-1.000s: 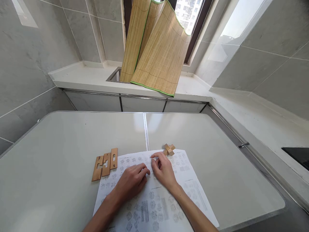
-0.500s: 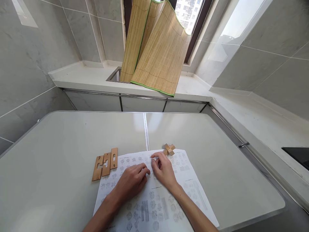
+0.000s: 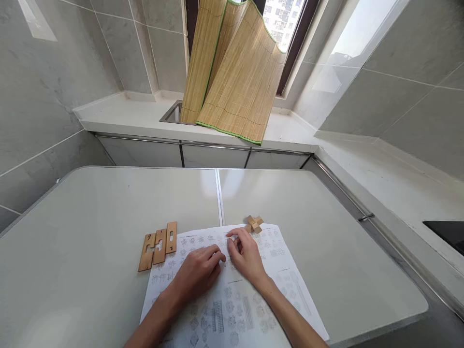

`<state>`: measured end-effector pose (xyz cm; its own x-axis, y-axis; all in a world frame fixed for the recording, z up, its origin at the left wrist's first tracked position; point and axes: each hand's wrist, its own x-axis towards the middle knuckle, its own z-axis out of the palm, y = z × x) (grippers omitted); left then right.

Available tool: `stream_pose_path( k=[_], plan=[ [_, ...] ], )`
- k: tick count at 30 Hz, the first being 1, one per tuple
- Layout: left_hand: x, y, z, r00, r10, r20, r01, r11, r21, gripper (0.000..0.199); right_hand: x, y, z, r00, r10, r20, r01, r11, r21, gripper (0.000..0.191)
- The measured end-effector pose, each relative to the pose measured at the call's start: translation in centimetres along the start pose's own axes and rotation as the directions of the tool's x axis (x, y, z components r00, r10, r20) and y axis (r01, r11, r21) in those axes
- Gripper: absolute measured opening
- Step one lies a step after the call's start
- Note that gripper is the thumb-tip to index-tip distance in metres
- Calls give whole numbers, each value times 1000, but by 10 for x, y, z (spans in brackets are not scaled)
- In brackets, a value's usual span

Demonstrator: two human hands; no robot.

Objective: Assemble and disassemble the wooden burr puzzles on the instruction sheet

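A large printed instruction sheet with many small diagrams lies flat under both hands. My left hand rests on it, fingers curled in loosely, with nothing visible in them. On the sheet's upper middle sits my right hand, its thumb and forefinger apart and holding nothing. Just beyond its knuckles is a cross-shaped wooden puzzle, at the sheet's far edge. To the left, three flat wooden pieces with cut-outs stand side by side: one marked 3, a middle one and one marked 2.
A pale folding table with a centre seam carries everything. Behind it runs a white counter with a sink partly covered by a bamboo mat. Another counter borders the right, with a black panel.
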<state>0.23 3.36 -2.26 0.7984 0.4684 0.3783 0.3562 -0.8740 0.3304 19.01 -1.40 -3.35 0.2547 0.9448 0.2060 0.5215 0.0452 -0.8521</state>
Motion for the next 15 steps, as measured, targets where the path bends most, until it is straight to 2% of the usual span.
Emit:
stream_pose_path(
  k=[6, 10, 15],
  plan=[
    [0, 0, 0, 1000, -10, 14, 10, 1000, -12, 23, -2, 2, 0, 999, 53, 9, -54, 997, 54, 15],
    [-1, -1, 1, 1000, -2, 8, 2, 1000, -15, 24, -2, 2, -1, 994, 109, -22, -103, 976, 190, 31],
    [0, 1, -2, 1000, -2, 12, 2, 1000, -6, 24, -2, 1, 1, 990, 116, -86, -87, 956, 280, 40]
  ],
)
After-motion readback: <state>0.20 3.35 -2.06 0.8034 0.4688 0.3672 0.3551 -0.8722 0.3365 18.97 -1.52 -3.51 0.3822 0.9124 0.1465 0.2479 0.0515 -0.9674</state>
